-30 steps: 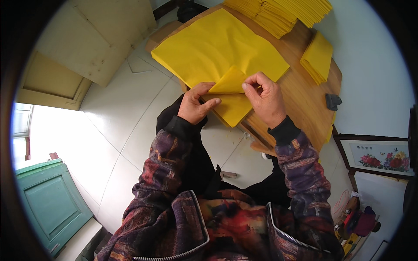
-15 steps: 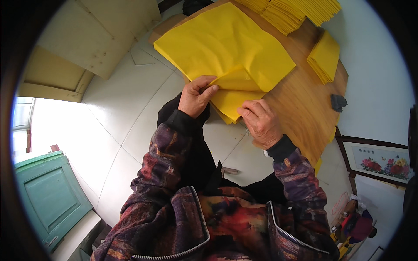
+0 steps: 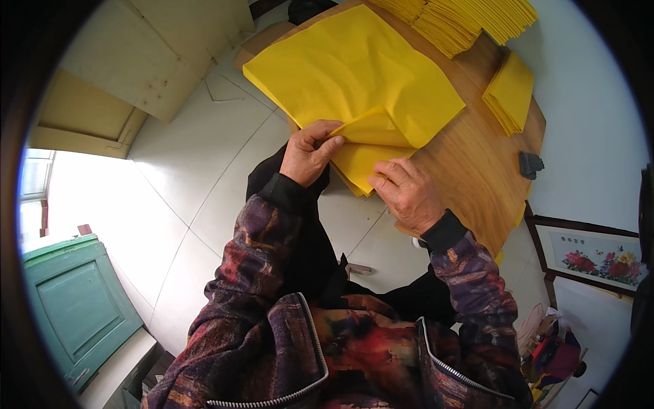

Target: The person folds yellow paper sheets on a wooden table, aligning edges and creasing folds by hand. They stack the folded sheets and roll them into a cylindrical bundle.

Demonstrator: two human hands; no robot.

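Observation:
Large yellow cloth-like sheets [image 3: 347, 61] lie in a layered pile on the wooden table, overhanging its near edge. My left hand [image 3: 306, 153] pinches the near edge of the top sheet between thumb and fingers. A raised flap [image 3: 375, 127] of that sheet curls up beside it, showing the yellow layer [image 3: 361, 160] below. At the near corner of this lower layer is my right hand [image 3: 409, 194], its fingers curled and pressed together. Its fingertips meet the yellow edge, and whatever they may hold is hidden.
The wooden table [image 3: 470, 163] carries stacks of folded yellow cloth [image 3: 436, 24], a smaller folded stack [image 3: 509, 92] and a dark grey lump [image 3: 530, 164] near its right edge. A framed flower picture [image 3: 593, 252] stands at right. A green panel [image 3: 82, 307] is at lower left.
My right hand has shifted slightly, its fingers more curled at the sheet's near corner. My left hand keeps its pinch and the flap stays raised.

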